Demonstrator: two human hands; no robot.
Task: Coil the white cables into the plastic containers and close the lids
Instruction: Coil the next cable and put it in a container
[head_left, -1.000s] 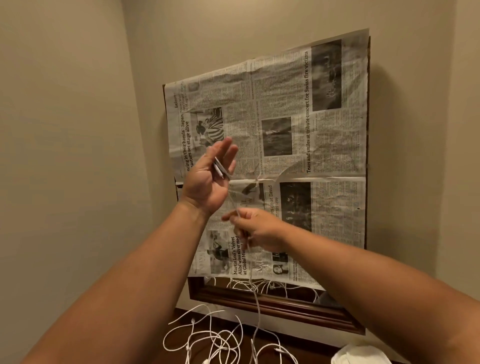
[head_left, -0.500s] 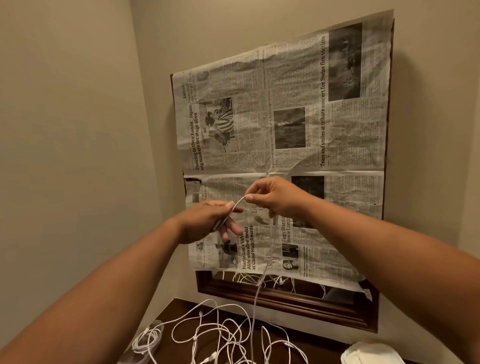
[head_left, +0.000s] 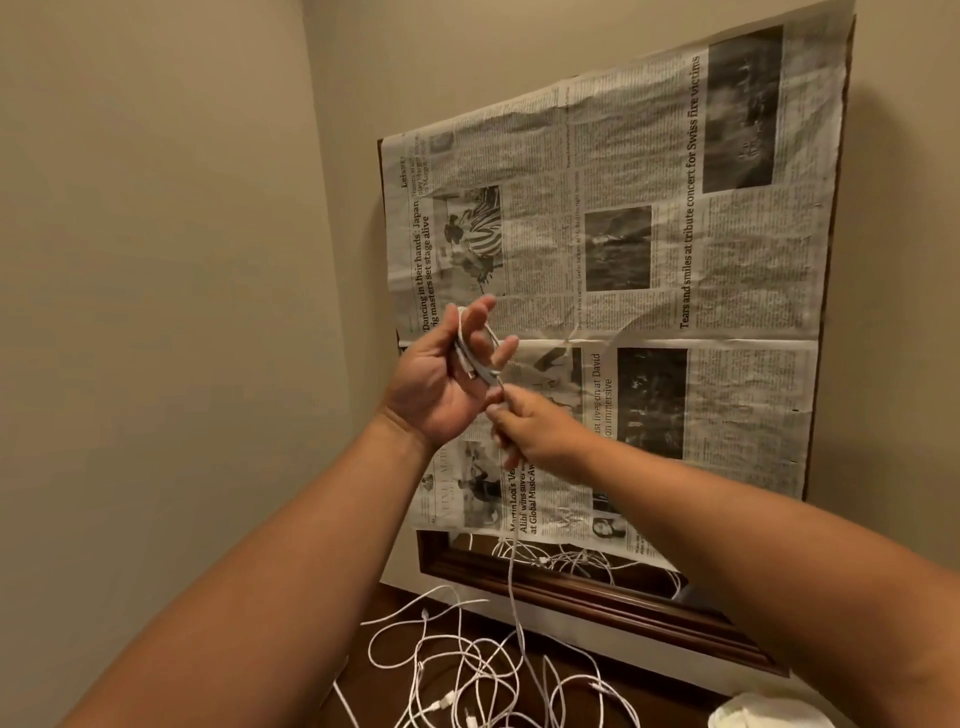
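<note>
White cables (head_left: 467, 670) lay in one loose tangle on the dark brown wooden tabletop (head_left: 670, 691). The strands crossed too often to count, and the lower frame edge cut the tangle off.

1. One grey printed newspaper spread (head_left: 675, 260) hung on the wall. It covered most of one dark wooden-framed mirror (head_left: 597, 597). Only a narrow strip of glass showed below the paper, reflecting more cable.
2. Two hands were raised in front of the newspaper.
   - The left hand (head_left: 441, 384) faced palm toward the camera with its fingers extended and slightly spread.
   - One single white cable (head_left: 470, 353) was looped around those fingers. The number of turns could not be made out.
   - The right hand (head_left: 535, 431), just below and touching the left, pinched the same cable between thumb and fingertips.
   - From that pinch the cable dropped straight down into the tangle.
3. One white crumpled object (head_left: 763, 714) sat at the lower right corner. It was cut off and could not be identified.
</note>
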